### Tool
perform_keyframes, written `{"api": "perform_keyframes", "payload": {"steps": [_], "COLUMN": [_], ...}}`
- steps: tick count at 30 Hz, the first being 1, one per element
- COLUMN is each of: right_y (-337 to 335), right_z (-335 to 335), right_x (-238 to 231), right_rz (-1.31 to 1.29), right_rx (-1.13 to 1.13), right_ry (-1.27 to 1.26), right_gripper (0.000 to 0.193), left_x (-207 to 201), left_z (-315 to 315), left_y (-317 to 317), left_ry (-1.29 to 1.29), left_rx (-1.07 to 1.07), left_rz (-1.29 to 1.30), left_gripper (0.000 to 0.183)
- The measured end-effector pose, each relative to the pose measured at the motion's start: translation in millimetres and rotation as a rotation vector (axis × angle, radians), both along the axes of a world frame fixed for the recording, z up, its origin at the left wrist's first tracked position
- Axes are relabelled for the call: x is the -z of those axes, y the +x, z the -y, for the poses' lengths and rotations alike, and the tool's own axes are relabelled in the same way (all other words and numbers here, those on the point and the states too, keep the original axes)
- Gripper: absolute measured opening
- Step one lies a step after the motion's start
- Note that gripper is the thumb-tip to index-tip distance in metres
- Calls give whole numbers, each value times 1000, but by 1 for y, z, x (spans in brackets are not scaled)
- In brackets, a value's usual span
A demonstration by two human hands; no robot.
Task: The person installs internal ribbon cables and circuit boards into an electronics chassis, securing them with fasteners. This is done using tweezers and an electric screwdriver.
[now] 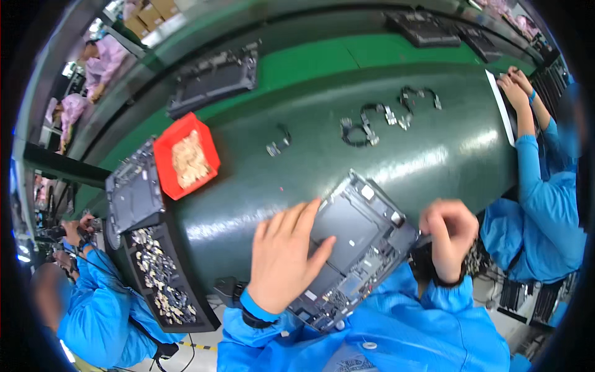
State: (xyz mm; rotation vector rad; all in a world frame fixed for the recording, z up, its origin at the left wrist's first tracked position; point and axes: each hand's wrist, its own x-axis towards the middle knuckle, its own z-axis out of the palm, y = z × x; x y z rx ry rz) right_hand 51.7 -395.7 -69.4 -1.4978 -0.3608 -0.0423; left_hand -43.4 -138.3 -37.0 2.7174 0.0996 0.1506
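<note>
An opened laptop base point(352, 230) lies slantwise before me at the near edge of the bench, its circuit board and inner parts showing. My left hand point(286, 257) rests flat over its left side, fingers stretched and thumb apart. Beside the base's right corner is my right hand point(449, 235), with fingers curled into a pinch. Whatever is between those fingertips is too small or hidden to make out. Farther back on the green bench lie a small cable with a connector point(279, 141) and several dark flex cables with connectors point(359, 133).
A red bin point(211, 158) of small tan pieces stands at the left, against another laptop base point(133, 192). Nearer is a black tray point(207, 313) of small parts. More laptop bases point(217, 77) sit along the far strip. Co-workers in blue point(539, 211) flank me.
</note>
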Motion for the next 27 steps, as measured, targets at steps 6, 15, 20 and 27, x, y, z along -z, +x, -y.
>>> {"api": "perform_keyframes", "payload": {"steps": [6,15,20,27], "right_y": [-21,-5,-5,-4], "right_z": [-8,-33,-30,2], "right_x": [38,45,32,-52], "right_rz": [240,315,152,638], "right_rx": [-68,-163,-211,-95], "right_ry": [-201,28,252,414], "right_gripper": [12,14,10,7], "left_x": [10,26,13,70], "left_z": [15,-24,-37,-19], "left_y": [-17,-34,-56,-173], "left_ry": [-157,-466,-948,-1636], "left_rx": [-147,-84,-116,-857], "left_rz": [-124,-435,-505,226], "left_gripper": [78,53,45,54]}}
